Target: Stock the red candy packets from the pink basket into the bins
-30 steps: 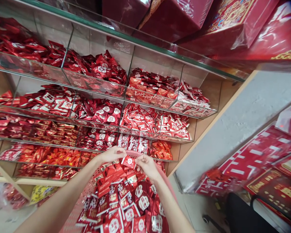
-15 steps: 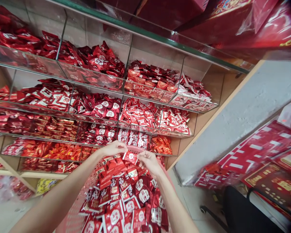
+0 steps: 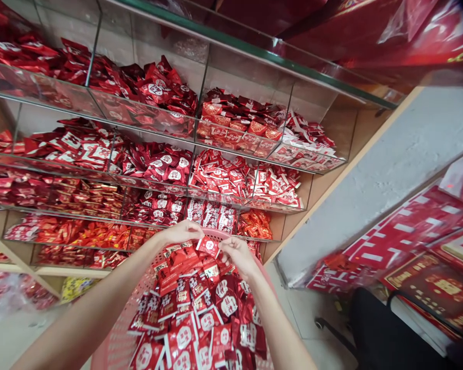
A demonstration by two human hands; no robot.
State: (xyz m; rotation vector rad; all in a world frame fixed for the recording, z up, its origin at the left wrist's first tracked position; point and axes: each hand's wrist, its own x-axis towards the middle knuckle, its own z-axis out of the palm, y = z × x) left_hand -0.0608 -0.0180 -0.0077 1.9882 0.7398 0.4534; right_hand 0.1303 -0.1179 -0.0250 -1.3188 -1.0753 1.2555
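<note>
Between my two hands is a small red wrapped sweet packet (image 3: 208, 246) with a white round mark, held above the far end of a pink plastic basket (image 3: 111, 334). My right hand (image 3: 237, 254) pinches the packet's right edge. My left hand (image 3: 182, 232) is closed at its upper left corner, thumb and fingertips together. Below them the basket holds a heap of red and dark red sweet packets (image 3: 206, 321), many with white labels, lying at mixed angles.
Ahead stands a wooden shelf with clear dividers (image 3: 239, 149), its compartments filled with red packets. A glass shelf edge (image 3: 270, 56) crosses above. At right are a grey wall (image 3: 386, 169), red printed boxes (image 3: 440, 288) and a black chair (image 3: 381, 329). A yellow bag (image 3: 75, 288) lies low left.
The view has shifted slightly, so the shelves sit a little higher. Both hands keep almost the same place around the small packet.
</note>
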